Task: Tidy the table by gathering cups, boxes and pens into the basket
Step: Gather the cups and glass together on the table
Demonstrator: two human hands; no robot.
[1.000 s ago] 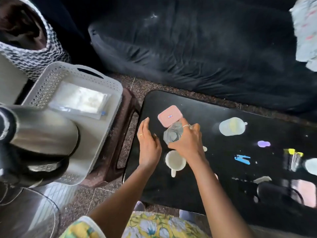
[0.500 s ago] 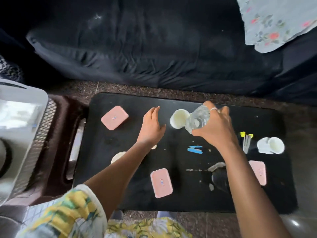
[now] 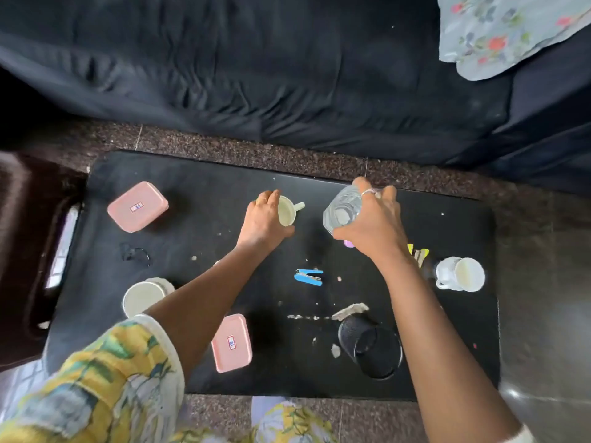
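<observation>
On the black table point(image 3: 204, 187), my left hand point(image 3: 260, 220) has fingers and thumb curled around a small white cup point(image 3: 287, 212) whose handle points right. My right hand point(image 3: 372, 223) grips a clear glass point(image 3: 340, 208), tilted and lifted near the table's far edge. Another white cup point(image 3: 144, 297) stands at the front left, and a third point(image 3: 460, 274) lies on its side at the right. One pink box point(image 3: 137, 211) sits at the far left, another point(image 3: 232, 343) at the front. Yellow-capped pens point(image 3: 419, 254) lie partly hidden behind my right wrist. The basket is out of view.
A blue stapler point(image 3: 308, 277) lies mid-table, and a black mesh holder point(image 3: 371, 346) lies on its side at the front right among scraps and crumbs. A brown stool point(image 3: 28, 251) stands left of the table. A dark sofa point(image 3: 256, 75) runs behind it.
The view swung right, away from the basket. My right hand carried the glass to the right, and my left hand moved from the bare tabletop onto the small white cup.
</observation>
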